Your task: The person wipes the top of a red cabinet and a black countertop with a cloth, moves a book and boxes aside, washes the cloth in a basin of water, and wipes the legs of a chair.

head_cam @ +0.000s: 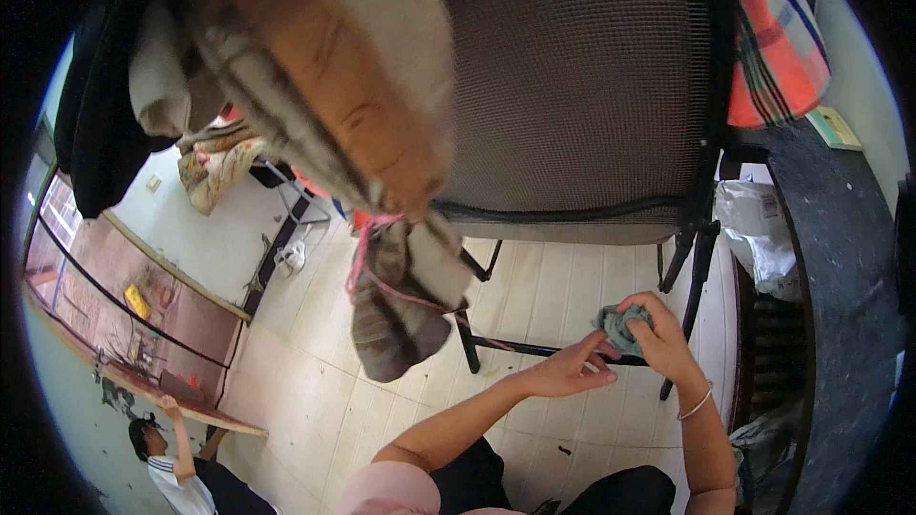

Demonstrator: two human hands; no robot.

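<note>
My right hand (662,340), with a bangle on its wrist, grips a crumpled grey-green cloth (620,329) near a lower black rail of the mesh-backed chair (580,93). Just left of the cloth, my left hand (572,370) has its fingers apart, its fingertips close to the cloth's lower edge; whether they touch it is not clear. Part of the rail is hidden behind the cloth and hands. A pink cord (363,257) ties a bundle of brown and beige fabric (401,300) that hangs at the chair's left side.
A dark-topped table (844,265) runs along the right, with a white plastic bag (755,229) beneath it. Plaid cloth (776,50) hangs at the upper right. At the lower left, another person (179,472) is beside a wooden door (236,420). White shoes (290,257) stand by the far wall.
</note>
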